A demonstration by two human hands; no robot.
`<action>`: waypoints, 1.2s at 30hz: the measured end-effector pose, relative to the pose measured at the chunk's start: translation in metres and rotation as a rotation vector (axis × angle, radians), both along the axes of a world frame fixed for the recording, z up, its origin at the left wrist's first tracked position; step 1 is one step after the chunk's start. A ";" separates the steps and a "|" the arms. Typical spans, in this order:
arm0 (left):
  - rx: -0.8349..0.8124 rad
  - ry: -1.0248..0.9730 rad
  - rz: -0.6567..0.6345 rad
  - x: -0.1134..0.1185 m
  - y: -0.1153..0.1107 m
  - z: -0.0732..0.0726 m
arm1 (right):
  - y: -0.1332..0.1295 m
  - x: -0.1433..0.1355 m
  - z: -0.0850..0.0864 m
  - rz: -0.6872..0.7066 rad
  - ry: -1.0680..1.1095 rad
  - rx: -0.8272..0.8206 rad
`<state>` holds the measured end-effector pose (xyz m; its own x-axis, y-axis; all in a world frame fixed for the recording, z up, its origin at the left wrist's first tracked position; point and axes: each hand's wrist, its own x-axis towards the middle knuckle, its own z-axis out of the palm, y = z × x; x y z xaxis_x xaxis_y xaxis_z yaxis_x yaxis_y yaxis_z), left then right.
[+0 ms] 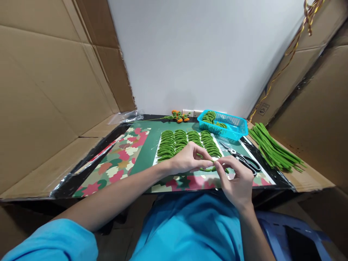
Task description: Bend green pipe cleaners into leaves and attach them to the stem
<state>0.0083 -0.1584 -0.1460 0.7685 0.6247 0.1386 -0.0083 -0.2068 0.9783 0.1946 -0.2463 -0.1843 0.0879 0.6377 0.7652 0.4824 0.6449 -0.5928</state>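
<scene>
My left hand [192, 158] and my right hand [236, 178] meet fingertip to fingertip over the front of the table. Pinched between them is a short green chenille stem [213, 162], mostly covered by the fingers. Behind the hands, curved green chenille pieces [166, 143] lie in several columns on a white sheet [155, 159]. A few more green pieces show just under my fingers, partly hidden. Black-handled scissors [246, 161] lie to the right, close to my right hand, with the blades pointing away to the left.
A blue plastic basket [236, 137] with more curved green pieces stands at the back right. Beyond it, a bundle of long green stems [274, 146] lies at the right edge. An orange chenille flower spray [179, 116] rests by the wall. Cardboard panels [54, 72] enclose both sides.
</scene>
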 end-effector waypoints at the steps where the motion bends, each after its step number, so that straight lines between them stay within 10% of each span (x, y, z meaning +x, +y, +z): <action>1: 0.117 0.004 0.050 0.001 -0.001 -0.001 | 0.000 -0.003 -0.001 0.001 0.075 -0.077; 7: 1.132 0.076 0.139 -0.001 -0.005 -0.011 | 0.005 -0.007 -0.005 0.190 0.479 -0.537; 16: 1.808 0.020 0.105 -0.003 -0.007 -0.007 | 0.014 0.005 0.003 0.538 0.792 -0.884; 21: 1.327 0.024 0.131 -0.002 -0.007 -0.010 | 0.010 0.013 0.007 0.410 0.379 -0.691; 29: 0.104 -0.037 0.031 0.001 -0.004 -0.002 | 0.008 0.030 0.007 0.012 -0.600 0.298; 32: 0.070 -0.012 -0.027 0.001 -0.006 -0.002 | 0.005 0.026 0.006 0.067 -0.548 0.247; 36: 0.515 -0.017 0.086 0.003 -0.013 -0.004 | 0.001 0.011 -0.001 0.247 0.073 -0.305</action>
